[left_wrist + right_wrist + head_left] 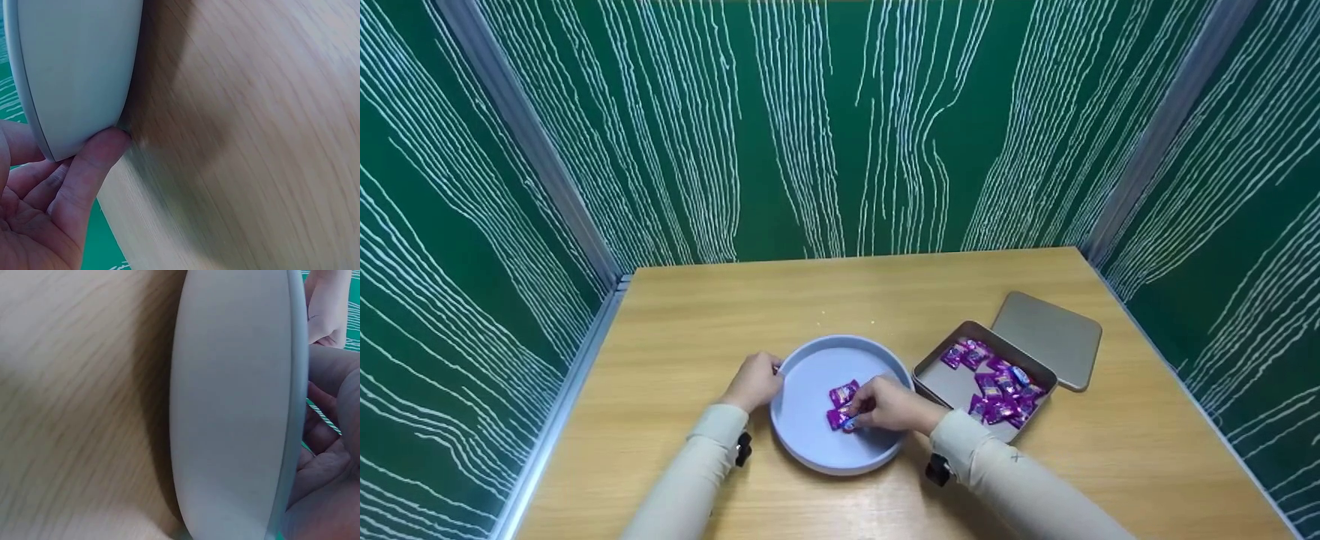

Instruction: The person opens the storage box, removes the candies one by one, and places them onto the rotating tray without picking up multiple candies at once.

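Note:
A round, pale blue-grey tray [802, 442] with a raised wall lies on the table. At its left side my left hand [755, 382] grips the wall; in the left wrist view the thumb [93, 163] presses its outer side. My right hand [892, 405] reaches over the tray's right wall, fingers curled down at the tray floor. Its fingertips pinch a small purple-and-blue wrapped candy [849, 425], partly covered by the fingers. Another purple wrapped candy [844, 392] lies just beyond them. In the right wrist view the tray wall [236, 405] hides the fingertips.
To the right of the tray stands an open metal tin [941, 375] with several purple wrapped candies [997, 386]. A flat metal lid [1054, 337] lies behind it, close to the tin's back edge. Green panels with white lines surround the wooden table [697, 315].

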